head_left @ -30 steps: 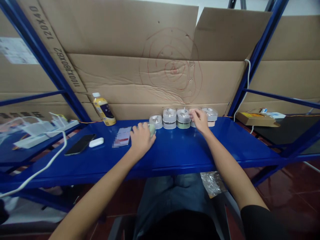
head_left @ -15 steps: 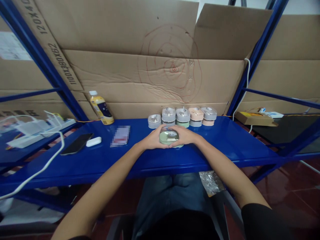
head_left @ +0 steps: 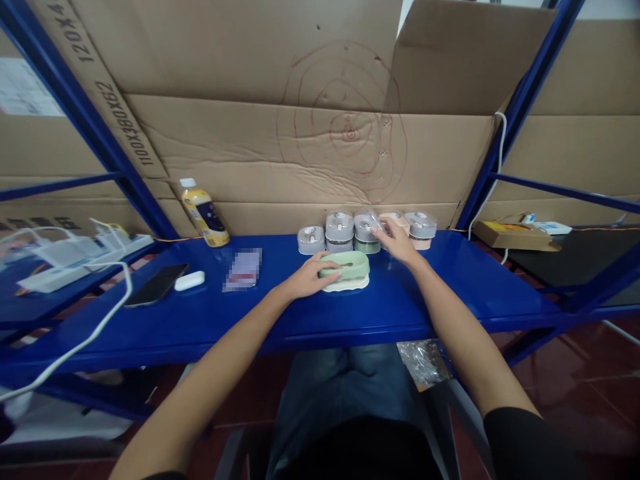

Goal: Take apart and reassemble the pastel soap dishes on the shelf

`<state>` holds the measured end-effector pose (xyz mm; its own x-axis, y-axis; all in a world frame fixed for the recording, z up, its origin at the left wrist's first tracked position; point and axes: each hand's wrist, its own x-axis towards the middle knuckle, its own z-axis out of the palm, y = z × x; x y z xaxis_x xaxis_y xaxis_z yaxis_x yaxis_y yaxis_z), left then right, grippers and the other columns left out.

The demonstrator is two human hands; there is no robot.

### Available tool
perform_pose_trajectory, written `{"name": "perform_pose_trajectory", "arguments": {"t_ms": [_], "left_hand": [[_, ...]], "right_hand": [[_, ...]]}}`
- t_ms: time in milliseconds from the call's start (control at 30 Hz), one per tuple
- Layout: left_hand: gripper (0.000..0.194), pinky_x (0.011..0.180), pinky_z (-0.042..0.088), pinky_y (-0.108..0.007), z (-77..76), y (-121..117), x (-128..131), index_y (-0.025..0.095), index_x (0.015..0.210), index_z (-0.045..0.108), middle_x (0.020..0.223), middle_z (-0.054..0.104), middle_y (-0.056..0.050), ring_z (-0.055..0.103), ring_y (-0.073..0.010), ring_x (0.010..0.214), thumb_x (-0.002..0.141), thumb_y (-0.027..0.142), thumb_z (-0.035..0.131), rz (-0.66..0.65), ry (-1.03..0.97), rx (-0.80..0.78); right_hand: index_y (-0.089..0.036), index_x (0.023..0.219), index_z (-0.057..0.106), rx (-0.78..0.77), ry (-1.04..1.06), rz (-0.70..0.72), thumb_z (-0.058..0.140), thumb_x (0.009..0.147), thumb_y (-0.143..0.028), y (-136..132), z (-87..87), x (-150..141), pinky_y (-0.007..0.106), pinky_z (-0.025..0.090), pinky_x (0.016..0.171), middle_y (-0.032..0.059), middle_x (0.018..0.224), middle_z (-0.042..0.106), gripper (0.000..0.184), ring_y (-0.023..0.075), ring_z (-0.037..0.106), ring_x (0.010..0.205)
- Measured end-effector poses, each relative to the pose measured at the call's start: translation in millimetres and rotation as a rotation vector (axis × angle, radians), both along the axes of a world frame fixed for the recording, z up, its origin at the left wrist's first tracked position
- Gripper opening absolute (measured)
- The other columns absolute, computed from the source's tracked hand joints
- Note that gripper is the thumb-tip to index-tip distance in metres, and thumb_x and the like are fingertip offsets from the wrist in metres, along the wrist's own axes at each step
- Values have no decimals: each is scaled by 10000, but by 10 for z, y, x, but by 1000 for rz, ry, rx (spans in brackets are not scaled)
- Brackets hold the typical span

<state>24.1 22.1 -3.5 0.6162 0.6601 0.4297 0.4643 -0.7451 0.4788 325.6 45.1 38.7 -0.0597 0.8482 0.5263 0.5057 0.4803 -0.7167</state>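
Note:
A pale green oval container [head_left: 347, 270] sits on the blue shelf [head_left: 310, 313] in front of me, its top open. My left hand [head_left: 307, 279] rests against its left end, fingers curled on the rim. My right hand [head_left: 397, 241] is raised behind it, pinching a clear plastic lid [head_left: 369, 221] near the row of small round containers [head_left: 367, 233] stacked along the cardboard back wall.
A yellow bottle [head_left: 204, 213] stands at the back left. A blurred card [head_left: 243, 269], a white case [head_left: 189, 281] and a black phone [head_left: 157, 285] lie to the left. White cable and power strip [head_left: 75, 257] at far left; a flat box [head_left: 507, 234] on the right shelf.
Both hands held the green container together half a second ago. Now my right hand has lifted away toward the back row with a clear lid, while the left stays on the container.

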Motion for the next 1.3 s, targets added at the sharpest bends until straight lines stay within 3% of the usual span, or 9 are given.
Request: {"name": "perform_pose_trajectory", "arguments": {"t_ms": [100, 200, 300, 467, 567, 733, 967, 1133, 1300], "left_hand": [[589, 1144, 476, -508, 17, 57, -11, 187, 1168, 771, 1302, 654, -153, 615, -340, 1278, 1007, 658, 457, 105, -160, 34], [665, 1153, 466, -494, 43, 108, -48, 165, 1239, 718, 1336, 654, -164, 610, -327, 1282, 1042, 667, 329, 290, -365, 91], [658, 1191, 430, -497, 74, 94, -78, 160, 1288, 685, 1377, 625, -173, 569, -321, 1344, 1056, 643, 302, 372, -412, 142], [506, 1204, 424, -523, 106, -56, -53, 220, 1237, 730, 1454, 536, -145, 539, -348, 1394, 969, 617, 564, 143, -53, 105], [511, 1160, 475, -513, 109, -123, -19, 245, 1305, 695, 1413, 570, -131, 591, -337, 1333, 930, 589, 649, 55, 50, 42], [780, 1154, 470, -553, 104, -122, 2, 226, 1450, 550, 1421, 625, -146, 594, -381, 1336, 804, 585, 800, 105, 31, 23], [1274, 1094, 514, -562, -33, -35, 16, 173, 1610, 238, 1448, 610, -227, 623, -410, 1326, 621, 575, 933, 125, -100, -199], [1235, 1059, 522, -582, -46, -39, 43, 214, 1617, 245, 1412, 647, -208, 641, -421, 1303, 651, 595, 913, 90, -77, -154], [1213, 1115, 482, -594, -25, -51, 56, 188, 1580, 336, 1511, 564, -239, 566, -443, 1391, 603, 579, 940, 106, -32, -130]], "right_hand": [[-248, 1268, 620, 12, 12, -30, 633, 875, -715, 5, -10, -12, 492, 521, 1035, 86, 1202, 715, 610, 297, 668, 1114], [-260, 1252, 619, 38, 77, -35, 571, 914, -724, -12, 7, -25, 484, 556, 974, 90, 1143, 723, 576, 291, 693, 1031], [-261, 1248, 617, 57, 117, -25, 521, 938, -738, -20, 20, -32, 488, 578, 929, 95, 1105, 730, 577, 288, 704, 974], [-257, 1347, 609, 68, 85, 21, 604, 902, -726, -24, 37, -29, 531, 544, 1036, 93, 1240, 719, 647, 313, 684, 1140], [-258, 1386, 622, 80, 1, 135, 718, 845, -677, -58, 59, -38, 543, 485, 1128, 97, 1387, 672, 692, 333, 620, 1298], [-283, 1438, 627, 80, -259, 407, 891, 719, -565, -141, 31, -150, 552, 463, 1163, 96, 1428, 654, 816, 335, 609, 1327], [-299, 1483, 603, 118, -445, 517, 926, 680, -585, -169, -140, -371, 546, 491, 1133, 98, 1387, 656, 911, 333, 632, 1284], [-269, 1495, 597, 78, -502, 509, 924, 658, -625, -154, -211, -444, 536, 496, 1123, 123, 1394, 644, 967, 345, 640, 1275], [-302, 1499, 590, 48, -518, 488, 933, 652, -616, -145, -222, -447, 547, 516, 1082, 105, 1327, 659, 966, 347, 650, 1225]]}}
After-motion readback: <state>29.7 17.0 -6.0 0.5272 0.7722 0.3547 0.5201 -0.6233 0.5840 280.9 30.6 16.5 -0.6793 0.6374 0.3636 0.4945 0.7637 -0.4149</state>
